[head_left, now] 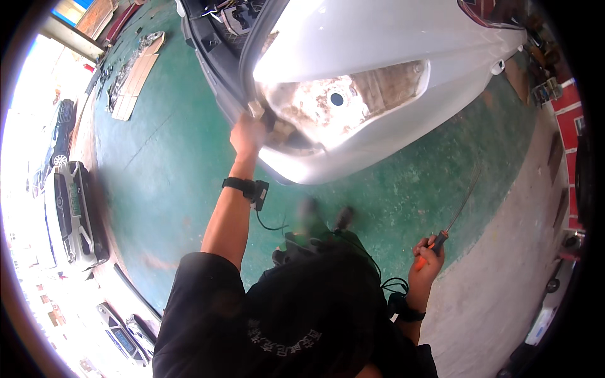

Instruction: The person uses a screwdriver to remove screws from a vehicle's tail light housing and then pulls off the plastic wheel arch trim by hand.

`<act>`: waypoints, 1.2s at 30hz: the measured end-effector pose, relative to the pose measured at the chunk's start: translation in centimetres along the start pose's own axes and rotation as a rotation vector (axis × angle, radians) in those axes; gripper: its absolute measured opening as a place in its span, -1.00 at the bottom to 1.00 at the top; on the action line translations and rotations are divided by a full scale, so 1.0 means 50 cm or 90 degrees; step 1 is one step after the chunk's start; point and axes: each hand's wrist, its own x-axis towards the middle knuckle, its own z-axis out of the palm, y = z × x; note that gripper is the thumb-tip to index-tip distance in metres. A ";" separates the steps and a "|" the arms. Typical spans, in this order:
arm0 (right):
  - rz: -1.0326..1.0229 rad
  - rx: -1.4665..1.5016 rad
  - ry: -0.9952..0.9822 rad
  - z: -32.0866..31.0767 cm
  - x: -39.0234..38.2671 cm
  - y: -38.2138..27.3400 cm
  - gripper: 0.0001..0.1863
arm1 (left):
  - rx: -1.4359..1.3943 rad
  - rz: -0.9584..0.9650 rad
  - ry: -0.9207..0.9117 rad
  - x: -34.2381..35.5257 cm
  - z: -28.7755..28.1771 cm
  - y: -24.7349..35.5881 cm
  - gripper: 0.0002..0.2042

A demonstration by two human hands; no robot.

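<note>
My left hand is closed at the lower corner of a white car body, beside a long opening cut or left in its side. A pale tan piece sticks up at its fingertips; the fingers are slightly blurred and what they grip is unclear. Inside the opening, a dirty, light-coloured inner panel shows, with a dark round hole in it. Off to the right, away from the car, my right hand is wrapped round the orange and black handle of a long screwdriver, its thin shaft pointing up and away.
A black seal runs along the car's left opening, near a red tail light at far right. Flattened cardboard lies on the green floor. Parked cars stand at left. A cable hangs from my left wrist strap.
</note>
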 end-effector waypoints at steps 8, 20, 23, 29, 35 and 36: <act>-0.014 -0.012 0.040 0.008 0.022 -0.019 -0.74 | 0.005 0.013 0.021 0.022 0.021 -0.025 -0.77; -0.037 -0.010 0.058 0.006 0.056 -0.019 -0.67 | -0.101 0.060 -0.071 -0.004 -0.017 -0.022 -0.66; -0.031 -0.011 0.056 -0.030 0.071 -0.024 -0.65 | -0.117 0.121 -0.031 -0.035 -0.019 -0.019 -0.64; 0.034 -0.001 0.046 -0.168 0.149 -0.016 -0.66 | -0.080 0.429 0.048 -0.258 -0.044 0.085 -0.75; 0.058 -0.031 -0.010 -0.258 0.270 -0.081 -0.75 | 0.037 0.440 0.092 -0.324 0.064 0.101 -0.76; 0.069 -0.037 -0.020 -0.287 0.289 -0.089 -0.75 | 0.047 0.418 0.088 -0.320 0.063 0.098 -0.76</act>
